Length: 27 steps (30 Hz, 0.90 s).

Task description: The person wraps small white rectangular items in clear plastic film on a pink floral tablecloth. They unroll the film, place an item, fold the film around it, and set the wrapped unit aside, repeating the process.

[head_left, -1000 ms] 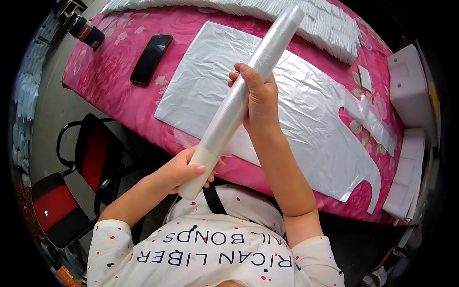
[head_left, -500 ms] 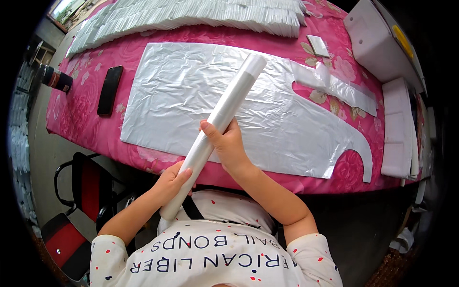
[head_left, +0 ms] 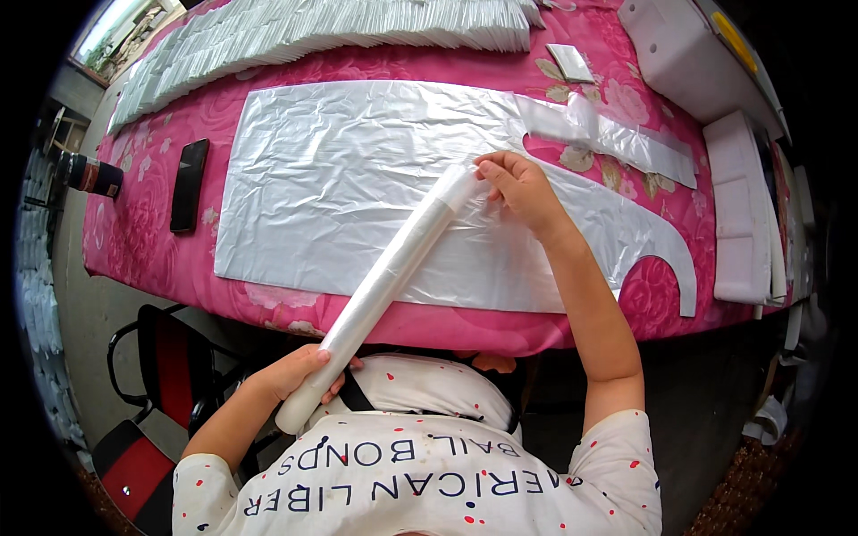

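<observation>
A long roll of clear plastic film (head_left: 384, 277) slants over the near side of the table, its lower end close to my body. My left hand (head_left: 299, 371) is wrapped round that lower end. At the upper end, my right hand (head_left: 523, 192) pinches the film's edge between thumb and fingers. Beneath the roll, a wrinkled silvery-white plastic sheet (head_left: 304, 179), shaped like an apron with curved cut-outs, lies flat on a pink flowered tablecloth (head_left: 500, 330). A narrow plastic strip (head_left: 626, 147) extends from the sheet's far right side.
Many folded white plastic packets (head_left: 313, 40) line the far edge, and one small packet (head_left: 570, 63) lies apart. A phone (head_left: 189, 186) and a dark jar (head_left: 89, 174) are at left. White foam boxes (head_left: 688, 67) stand at right. Red-and-black chairs (head_left: 170, 366) stand at lower left.
My right hand has moved from the roll's middle to its upper end. The roll has come lower and closer to me, while my left hand has slid nearer its lower end.
</observation>
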Each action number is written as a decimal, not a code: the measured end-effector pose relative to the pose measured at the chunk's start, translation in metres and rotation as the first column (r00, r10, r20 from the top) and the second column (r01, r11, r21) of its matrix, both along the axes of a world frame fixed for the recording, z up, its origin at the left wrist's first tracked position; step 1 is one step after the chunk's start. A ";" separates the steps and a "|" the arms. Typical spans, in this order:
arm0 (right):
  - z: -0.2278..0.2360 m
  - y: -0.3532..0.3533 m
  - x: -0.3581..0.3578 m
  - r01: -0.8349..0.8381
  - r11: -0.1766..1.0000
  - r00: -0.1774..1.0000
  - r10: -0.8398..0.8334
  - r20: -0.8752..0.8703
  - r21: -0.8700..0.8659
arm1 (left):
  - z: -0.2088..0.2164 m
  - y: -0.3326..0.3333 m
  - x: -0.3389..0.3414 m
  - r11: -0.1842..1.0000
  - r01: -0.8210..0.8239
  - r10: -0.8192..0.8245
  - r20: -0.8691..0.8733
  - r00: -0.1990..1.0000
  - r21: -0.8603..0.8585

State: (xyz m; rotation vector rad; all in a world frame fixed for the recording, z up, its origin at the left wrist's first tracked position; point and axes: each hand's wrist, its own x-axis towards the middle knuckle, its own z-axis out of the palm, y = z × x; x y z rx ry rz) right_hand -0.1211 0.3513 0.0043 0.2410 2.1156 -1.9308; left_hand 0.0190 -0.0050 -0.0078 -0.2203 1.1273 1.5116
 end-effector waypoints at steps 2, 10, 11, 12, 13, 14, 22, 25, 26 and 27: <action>0.003 -0.010 0.002 -0.121 0.990 0.992 0.120 0.029 0.069 | 0.000 0.000 -0.001 1.000 0.006 -0.006 0.020 1.000 0.001; -0.014 0.013 -0.010 0.003 0.968 0.971 0.056 -0.232 0.249 | 0.013 0.002 -0.007 0.996 0.050 -0.051 -0.018 0.999 -0.077; -0.015 0.027 -0.013 0.088 0.961 0.958 -0.009 -0.287 0.264 | 0.017 0.003 -0.009 0.994 0.058 -0.061 -0.023 0.998 -0.093; -0.012 0.041 -0.016 0.180 0.927 0.946 -0.072 -0.317 0.328 | 0.017 0.001 -0.007 0.990 0.076 -0.079 -0.022 0.997 -0.121; -0.009 0.059 -0.019 0.271 0.882 0.927 -0.130 -0.353 0.386 | 0.016 -0.003 -0.005 0.985 0.093 -0.097 -0.020 0.995 -0.148; -0.018 0.085 -0.022 0.372 0.824 0.887 -0.180 -0.424 0.427 | 0.016 -0.007 -0.003 0.978 0.111 -0.116 -0.019 0.993 -0.174; -0.026 0.197 0.001 0.612 0.675 0.786 -0.459 -0.415 0.412 | 0.050 0.003 -0.032 0.771 0.430 -0.616 -0.378 0.691 -0.470; -0.034 0.189 -0.002 0.528 0.738 0.841 -0.386 -0.379 0.421 | 0.064 0.024 -0.063 0.681 0.434 -0.729 -0.603 0.325 -0.589; -0.036 0.177 -0.006 0.509 0.739 0.846 -0.333 -0.417 0.441 | 0.062 0.031 -0.071 0.690 0.356 -0.715 -0.670 0.199 -0.630; -0.038 0.160 -0.011 0.489 0.743 0.847 -0.278 -0.454 0.457 | 0.060 0.040 -0.078 0.700 0.268 -0.698 -0.713 0.064 -0.662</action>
